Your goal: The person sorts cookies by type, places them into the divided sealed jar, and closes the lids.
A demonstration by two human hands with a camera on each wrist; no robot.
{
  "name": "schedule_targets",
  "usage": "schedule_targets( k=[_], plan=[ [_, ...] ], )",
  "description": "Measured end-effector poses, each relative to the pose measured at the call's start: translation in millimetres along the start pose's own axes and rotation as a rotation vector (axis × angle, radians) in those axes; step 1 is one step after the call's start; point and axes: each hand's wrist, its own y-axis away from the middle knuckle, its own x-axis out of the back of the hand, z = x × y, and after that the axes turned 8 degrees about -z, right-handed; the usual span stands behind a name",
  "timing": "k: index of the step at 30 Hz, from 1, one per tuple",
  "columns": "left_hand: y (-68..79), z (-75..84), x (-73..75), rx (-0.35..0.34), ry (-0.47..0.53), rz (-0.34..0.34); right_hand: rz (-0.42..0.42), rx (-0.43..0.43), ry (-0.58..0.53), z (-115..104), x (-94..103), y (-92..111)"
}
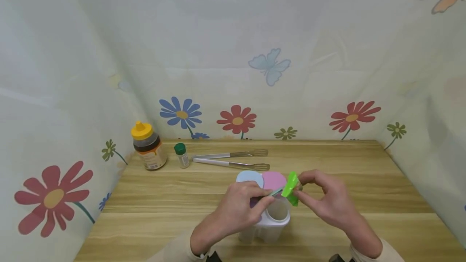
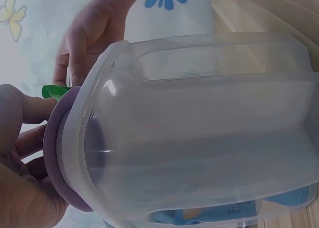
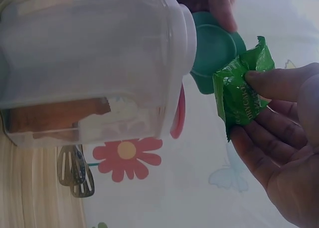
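Note:
A clear plastic container [image 3: 99,58] with several compartments stands between the hands. It has round lids: light blue [image 1: 249,177], pink [image 1: 274,180] and purple [image 2: 62,153]. One front compartment is uncovered, showing a round opening [image 1: 278,210]. My left hand [image 1: 240,205] pinches the edge of a teal lid [image 3: 214,51] above that opening. On the right, my right hand [image 1: 329,199] pinches a small green wrapped packet [image 3: 244,86] between thumb and fingers, right beside the teal lid. Through the walls show a blue packet [image 2: 204,213] and an orange-brown packet [image 3: 60,115].
Behind the container lie metal tongs [image 1: 212,156] with slotted ends. A small green-capped shaker jar [image 1: 183,157] and a yellow-capped squeeze bottle [image 1: 149,148] stand at the back left of the wooden table [image 1: 346,165]. Flower-printed cloth [image 1: 218,80] encloses the table.

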Motion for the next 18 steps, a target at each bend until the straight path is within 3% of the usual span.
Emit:
schedule_targets(
  k=[18],
  plan=[
    [-0.9, 0.1, 0.9, 0.0, -0.006, 0.002, 0.023, 0.12, -0.071, -10.1, -14.1, -0.5]
  ],
)
